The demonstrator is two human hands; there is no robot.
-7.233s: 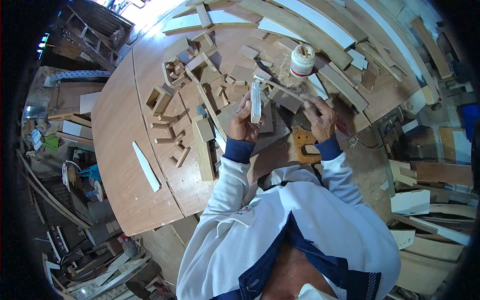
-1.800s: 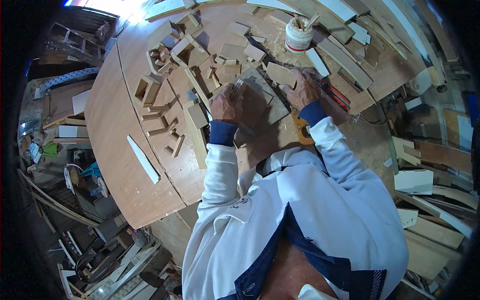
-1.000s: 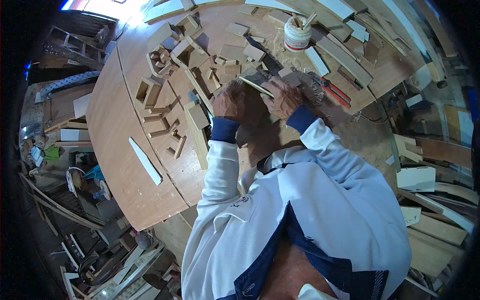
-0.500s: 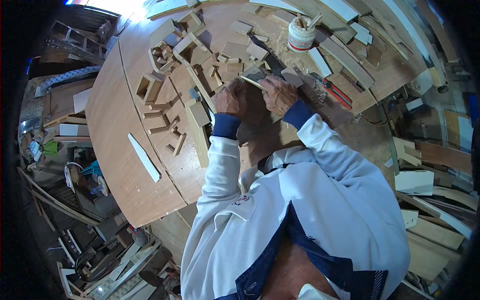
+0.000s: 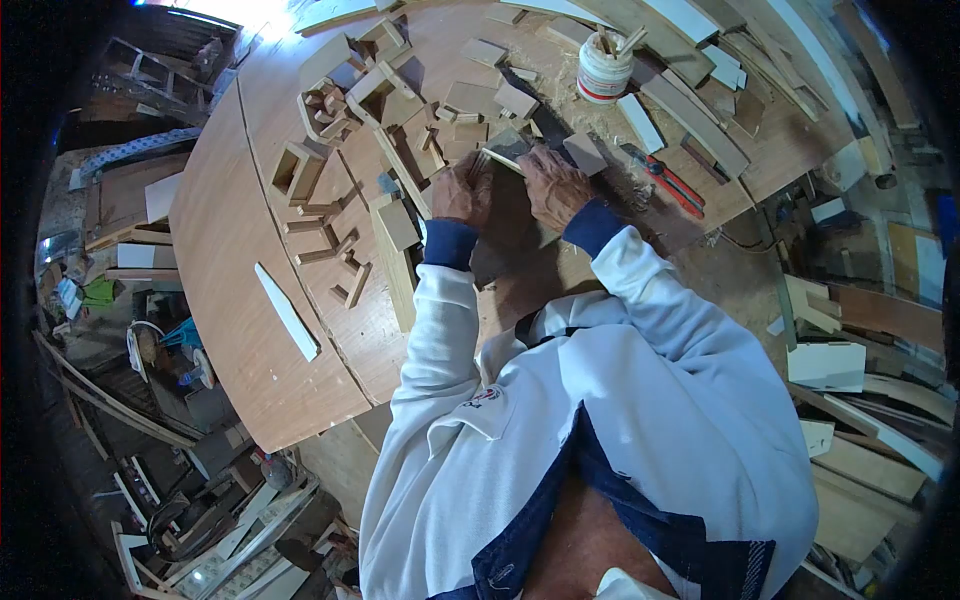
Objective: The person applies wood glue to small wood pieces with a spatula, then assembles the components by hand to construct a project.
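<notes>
One white pointed strip lies well left of the grip. One left hand meets the left end of one thin wooden piece; its hold I cannot tell. One right hand pinches the other end. Rightward, one jar stands beyond the grip and one red tool lies near it.

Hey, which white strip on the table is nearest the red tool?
The blunt-ended white strip beside the jar: its lower end lies close to the red tool. The tapered strip is far left; other white pieces lie farther back.
</notes>
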